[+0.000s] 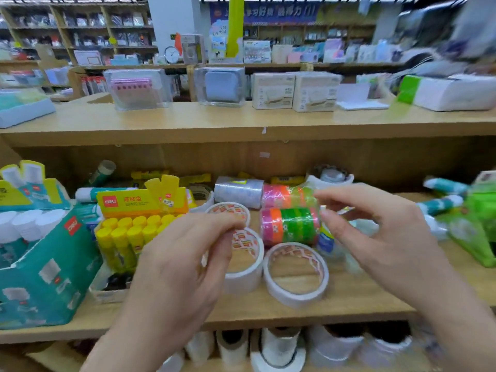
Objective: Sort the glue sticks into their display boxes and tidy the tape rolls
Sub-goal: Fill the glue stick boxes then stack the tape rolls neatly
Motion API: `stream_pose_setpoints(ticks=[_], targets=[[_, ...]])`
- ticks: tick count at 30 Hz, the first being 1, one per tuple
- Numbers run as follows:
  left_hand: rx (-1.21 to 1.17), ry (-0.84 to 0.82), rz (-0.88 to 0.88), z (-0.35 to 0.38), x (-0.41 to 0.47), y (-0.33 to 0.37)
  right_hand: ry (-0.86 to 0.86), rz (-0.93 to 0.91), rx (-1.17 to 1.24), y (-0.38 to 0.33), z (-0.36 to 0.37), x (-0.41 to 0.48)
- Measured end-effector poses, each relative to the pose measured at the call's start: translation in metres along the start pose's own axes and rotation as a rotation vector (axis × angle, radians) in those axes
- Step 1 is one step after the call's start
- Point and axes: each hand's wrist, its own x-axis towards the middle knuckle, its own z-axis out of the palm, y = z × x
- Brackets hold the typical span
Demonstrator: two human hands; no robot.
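My left hand (185, 253) has its fingertips curled over the upper rim of a white tape roll (245, 267), which sits tilted on the wooden shelf (349, 299). My right hand (375, 232) pinches the right end of two stacked packs of pink, orange and green tape (288, 226). Another white roll (295, 275) lies flat in front of them, and a third one (228, 210) lies behind my left fingers. Yellow glue sticks (126, 237) stand in a yellow display box (139, 205). White-capped glue sticks (24, 224) fill a teal display box (45, 277) at the left.
Loose glue sticks (102, 193) and a clear tape pack (239, 193) lie at the shelf's back. Green tape dispensers (472, 224) sit at the right. Boxed goods (271, 89) line the upper shelf. More white rolls (279, 350) stand on the shelf below.
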Motion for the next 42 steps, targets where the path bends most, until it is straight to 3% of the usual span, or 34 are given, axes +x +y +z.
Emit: stream_pose_setpoints(ticks=[4,7,13,17,22,26,31,36,38,42], targets=[[-0.035,-0.092,0.057,0.034,0.036,0.023,0.079,0.104,-0.014,0.025,-0.052,-0.002],[-0.050,-0.210,0.006,0.063,0.064,0.038,0.055,0.256,0.100,0.049,-0.089,0.006],[0.168,-0.464,-0.140,0.134,0.121,0.037,-0.302,0.364,-0.026,0.127,-0.098,0.049],[0.273,-0.519,-0.113,0.176,0.144,0.031,-0.430,0.364,-0.054,0.169,-0.069,0.070],[0.320,-0.690,-0.156,0.200,0.150,0.027,-0.662,0.461,-0.307,0.201,-0.049,0.097],[0.272,-0.604,-0.188,0.198,0.146,0.027,-0.790,0.467,-0.396,0.210,-0.035,0.104],[0.344,-0.455,-0.371,0.174,0.152,0.003,-0.730,0.437,-0.518,0.220,-0.033,0.100],[0.413,-0.657,-0.553,0.171,0.158,-0.025,-0.513,0.540,-0.461,0.209,-0.041,0.095],[0.416,-0.742,-0.561,0.175,0.161,-0.034,-0.381,0.572,-0.303,0.204,-0.050,0.091],[0.440,-0.865,-0.581,0.180,0.167,-0.041,-0.228,0.611,0.282,0.181,-0.069,0.070]])
